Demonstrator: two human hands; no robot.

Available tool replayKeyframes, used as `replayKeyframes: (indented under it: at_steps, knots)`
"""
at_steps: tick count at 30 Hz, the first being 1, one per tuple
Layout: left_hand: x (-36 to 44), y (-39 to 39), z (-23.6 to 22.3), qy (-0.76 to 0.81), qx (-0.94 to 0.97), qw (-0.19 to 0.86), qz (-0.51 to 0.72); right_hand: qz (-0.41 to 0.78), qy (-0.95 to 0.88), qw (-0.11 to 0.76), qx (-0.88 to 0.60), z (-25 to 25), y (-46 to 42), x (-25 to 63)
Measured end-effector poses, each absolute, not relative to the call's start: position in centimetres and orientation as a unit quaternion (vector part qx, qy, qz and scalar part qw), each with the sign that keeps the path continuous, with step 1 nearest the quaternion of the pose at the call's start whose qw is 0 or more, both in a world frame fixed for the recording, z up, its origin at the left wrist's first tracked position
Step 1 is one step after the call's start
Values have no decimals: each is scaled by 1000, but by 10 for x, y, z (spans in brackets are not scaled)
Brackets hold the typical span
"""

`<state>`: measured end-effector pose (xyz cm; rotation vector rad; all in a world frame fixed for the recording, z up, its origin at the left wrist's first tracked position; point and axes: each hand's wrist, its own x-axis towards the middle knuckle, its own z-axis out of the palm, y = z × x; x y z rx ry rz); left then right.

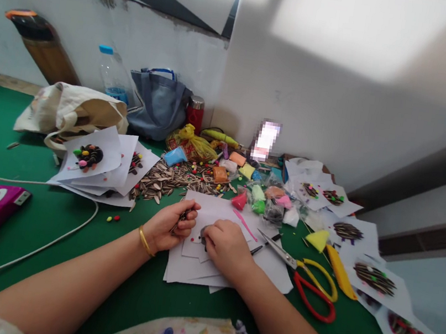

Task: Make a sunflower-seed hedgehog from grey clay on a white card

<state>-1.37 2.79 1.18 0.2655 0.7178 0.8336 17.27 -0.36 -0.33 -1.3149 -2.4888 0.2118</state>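
Note:
My left hand [172,225] is closed around a few sunflower seeds [182,216], their dark edges showing between the fingers. On the white paper [188,248], my right hand [228,247] has its fingers bent and pressed together at a small grey clay lump [203,233], which they partly cover. Small red dots lie on the paper just left of that lump. Behind the hands spreads a pile of striped sunflower seeds [162,177]. A pink clay strip [244,224] and a black pen [265,244] rest on the sheets to the right.
Scissors [296,264] with red and yellow handles lie right of my right hand, beside a yellow cutter [340,271]. Bagged coloured clay [259,193] sits behind. Seed-decorated sheets are at left [89,178] and right [376,276]. A white cable [48,241] crosses the green tabletop.

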Motion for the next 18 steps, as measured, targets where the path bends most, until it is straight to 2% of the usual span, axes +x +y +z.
replayKeyframes:
  at_steps: [9,18]
  knots:
    - [-14,28,11,336,125,844,399,66,-872,141,-464,1,-5,171]
    - [-13,23,14,315,128,858,384,114,-825,301,-464,16,-6,186]
